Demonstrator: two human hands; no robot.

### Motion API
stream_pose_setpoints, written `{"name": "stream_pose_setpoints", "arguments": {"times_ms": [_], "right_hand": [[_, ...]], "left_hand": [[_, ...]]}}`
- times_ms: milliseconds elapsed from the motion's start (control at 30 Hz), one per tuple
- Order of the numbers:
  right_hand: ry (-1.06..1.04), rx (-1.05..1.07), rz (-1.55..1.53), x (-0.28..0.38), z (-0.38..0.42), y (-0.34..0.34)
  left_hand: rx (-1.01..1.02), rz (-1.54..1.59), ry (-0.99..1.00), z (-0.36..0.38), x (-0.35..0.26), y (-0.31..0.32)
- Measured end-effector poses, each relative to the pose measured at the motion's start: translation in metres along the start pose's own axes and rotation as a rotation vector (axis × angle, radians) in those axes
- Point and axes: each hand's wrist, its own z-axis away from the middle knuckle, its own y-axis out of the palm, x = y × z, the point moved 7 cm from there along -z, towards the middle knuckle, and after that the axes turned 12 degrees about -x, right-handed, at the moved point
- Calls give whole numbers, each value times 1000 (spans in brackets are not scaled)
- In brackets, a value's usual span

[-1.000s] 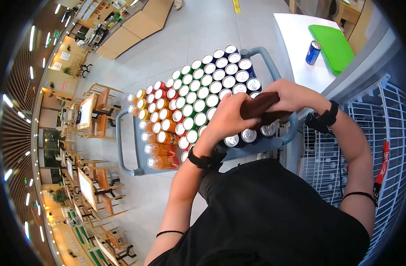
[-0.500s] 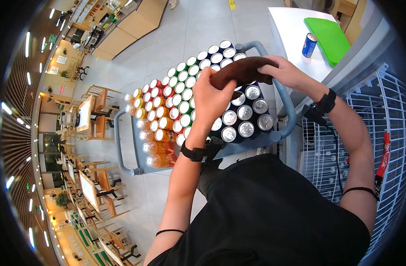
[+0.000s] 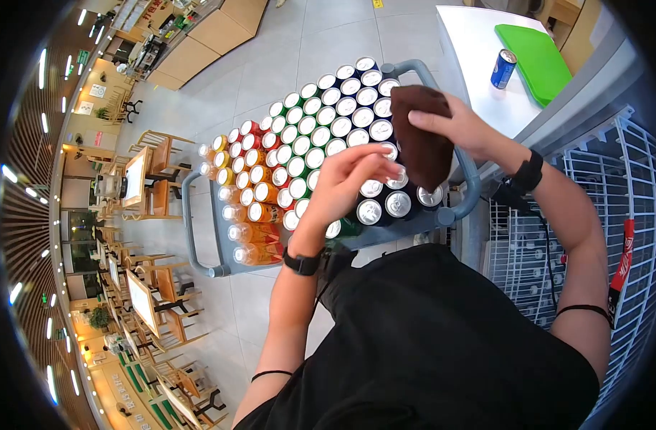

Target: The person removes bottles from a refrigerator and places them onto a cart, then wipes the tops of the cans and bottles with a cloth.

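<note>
A dark brown cloth hangs folded from my right hand, its thumb pressed on the near face. Below and behind the cloth stand cans with silver tops, some of them covered by it. My left hand is apart from the cloth, holding nothing, its fingers loosely bent and spread above the cans. Rows of green-sided cans and dark blue cans stand upright around it. Toward the left are red and orange cans, then orange drink bottles with clear caps.
The drinks stand on a grey-blue cart with a handle at each end. At upper right, a white counter bears a blue can and a green board. White wire racks stand close on the right. Tables and chairs fill the left.
My left hand has let go of the brown cloth and moved slightly down. The cloth, stretched between both hands before, now hangs from my right hand alone.
</note>
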Motion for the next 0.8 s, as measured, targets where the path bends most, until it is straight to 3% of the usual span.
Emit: {"name": "stream_pose_setpoints", "arguments": {"times_ms": [67,133,167,267,333,400,467,533,667,800], "right_hand": [[78,-22,-136,4,-8,-9],[82,-64,-147,4,-16,-19],[94,-96,-127,1,-18,-22],[85,-91,-16,-11,-19,-22],[-67,-125,377,-27,-23,-26],[-175,-50,703,-28,-15,-17],[-110,145,772,-26,-11,7],[-318,227,794,-16,-5,38],[-486,437,983,-21,-5,101],[-399,570,1169,-76,-9,130]], "left_hand": [[-300,-214,55,18,27,-34],[-440,-719,371,42,31,-45],[-466,-846,497,52,46,-50],[-403,-1013,555,83,58,-32],[-309,-1199,423,91,74,-20],[-319,-1298,429,94,86,-18],[-296,-1296,401,95,96,-19],[-295,-1297,422,92,96,-17],[-290,-1326,425,90,101,-15],[-294,-1366,431,89,109,-17]]}}
